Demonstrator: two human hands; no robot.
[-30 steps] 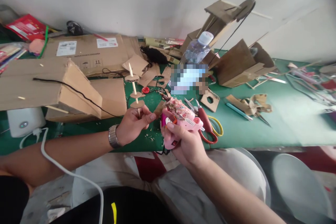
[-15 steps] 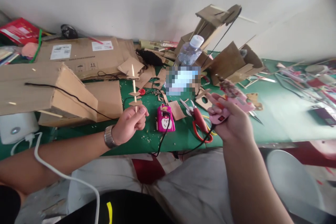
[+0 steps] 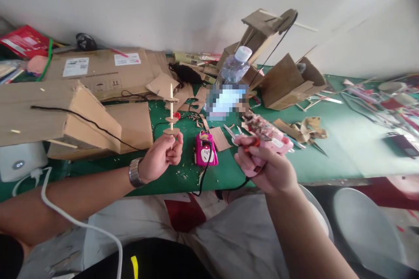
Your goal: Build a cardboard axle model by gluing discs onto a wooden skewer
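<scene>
My left hand (image 3: 163, 157) is closed around the lower end of a pointed wooden stick (image 3: 171, 109), held upright. Small cardboard pieces (image 3: 171, 131) are threaded on the stick at several heights. In my right hand (image 3: 268, 163) is a pink glue gun (image 3: 266, 133), its nozzle end pointing up and left; a black cord leads down from its grip. Between the hands a magenta power pack (image 3: 206, 149) with a white face and a red light lies on the green table. Scissors (image 3: 234, 133) lie partly hidden behind my right hand.
A cardboard structure (image 3: 91, 113) with a black string stands at left. Further back are a clear bottle (image 3: 234, 65), a blurred-out screen (image 3: 227, 100) and a cardboard model (image 3: 262, 26) with a wheel. Cardboard scraps (image 3: 304, 130) and an open cardboard box (image 3: 288, 80) lie at right. A white cable (image 3: 81, 224) crosses my left arm.
My right hand has moved left with the glue gun, covering the scissors' handles and exposing the cardboard scraps at right. The stick in my left hand has shifted slightly right and down.
</scene>
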